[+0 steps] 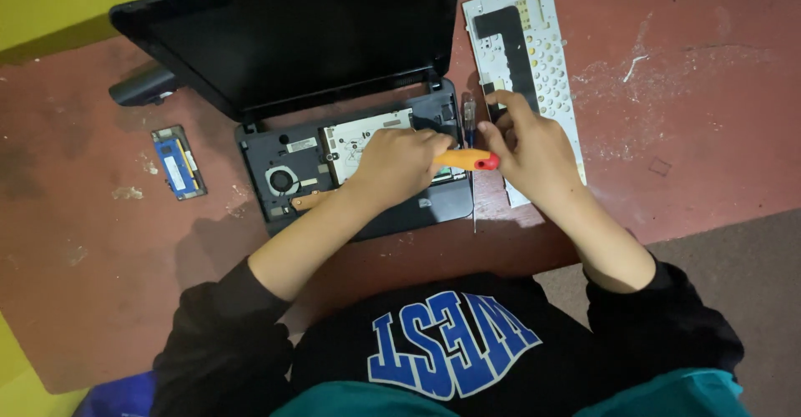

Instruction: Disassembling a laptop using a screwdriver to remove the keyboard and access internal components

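Gripping the orange-handled screwdriver (465,160) in my left hand (392,165), fingers curled tight around the handle, I have it lying across the opened laptop base (350,175), its red cap pointing toward three o'clock. My right hand (534,154) sits just beside that cap, fingers loosely bent and narrow, fingertips touching the removed keyboard plate (526,66) that lies at one o'clock on the red worktop (709,91); whether it pinches anything small I cannot tell. A second, thin screwdriver (469,125) rests along the base's right edge, between my hands. Inside the base, the round fan (282,181) shows at nine o'clock from my left hand, with a pale metal shield (355,137) beside it. The black screen (292,33) leans back at twelve o'clock. Well apart at nine o'clock lie a blue memory stick (178,162) and a dark cylinder-shaped battery (143,85). I judge the risk to be the tip, hidden under my left hand, slipping and scratching the board, or my wrist nudging the loose thin screwdriver off the edge.
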